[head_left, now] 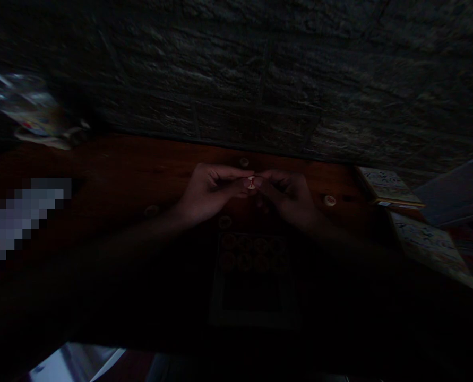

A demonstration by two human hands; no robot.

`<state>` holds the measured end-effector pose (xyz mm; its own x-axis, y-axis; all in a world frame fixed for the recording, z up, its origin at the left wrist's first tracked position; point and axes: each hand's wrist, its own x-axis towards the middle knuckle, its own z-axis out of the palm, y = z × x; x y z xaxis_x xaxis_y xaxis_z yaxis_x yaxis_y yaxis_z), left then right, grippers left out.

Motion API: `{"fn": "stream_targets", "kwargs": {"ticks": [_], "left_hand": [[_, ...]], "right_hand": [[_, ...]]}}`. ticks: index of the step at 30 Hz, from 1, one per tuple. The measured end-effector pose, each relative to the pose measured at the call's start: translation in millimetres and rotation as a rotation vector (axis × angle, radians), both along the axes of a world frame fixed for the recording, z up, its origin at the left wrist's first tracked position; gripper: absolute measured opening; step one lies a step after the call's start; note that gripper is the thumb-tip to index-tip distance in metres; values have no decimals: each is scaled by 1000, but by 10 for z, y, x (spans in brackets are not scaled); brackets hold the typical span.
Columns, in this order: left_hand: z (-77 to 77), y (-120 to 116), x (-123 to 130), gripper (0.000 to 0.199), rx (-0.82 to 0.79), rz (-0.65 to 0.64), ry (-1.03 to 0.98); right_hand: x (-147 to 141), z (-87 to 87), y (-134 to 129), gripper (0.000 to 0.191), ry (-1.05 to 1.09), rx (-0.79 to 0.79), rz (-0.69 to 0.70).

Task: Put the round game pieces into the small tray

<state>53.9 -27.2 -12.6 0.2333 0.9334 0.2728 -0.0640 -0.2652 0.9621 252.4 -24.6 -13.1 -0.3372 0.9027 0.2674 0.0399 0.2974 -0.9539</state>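
Over the wooden table, my left hand [210, 193] and my right hand [290, 196] meet at the fingertips. Between their thumbs and fingers they pinch a small pale round Chinese chess piece [251, 182] with a red mark. Below the hands lies an open box [216, 302] in deep shadow, with two rows of round pieces [244, 260] in its upper part. Single loose pieces lie around the hands: one behind them [244, 162], one nearer the box [225, 222], a dim one to the left [152, 211], and a red-marked one to the right [329, 200].
A stone wall [228, 79] rises along the table's [120, 164] back edge. At the left stands a clear cup [37, 106] with a straw. Two flat patterned boxes [387, 184] lie at the right. A blurred-out pale shape [21, 223] is at the left. The light is very dim.
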Motion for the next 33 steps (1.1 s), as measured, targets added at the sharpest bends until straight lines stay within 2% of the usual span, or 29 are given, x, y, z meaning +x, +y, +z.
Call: {"fn": "stream_targets", "kwargs": {"ticks": [6,14,21,28,33], "left_hand": [[33,2,-1,38,-53,-6,-41],[42,-1,15,38,-95,-3,-52],[15,16,6,37,-78,-17,-39],[28,-2,7,43,-31,-6,8],[29,20,-2,40,-48,-22,-24]], "right_hand": [[-5,-43,24,44,42,-10,-10],[-7,-89,45,52,69,19,-78],[-3,-120,40,34,25,212,-122],[23,-153,1,25,-76,285,-172],[28,-139,-18,22,-100,317,-173]]}}
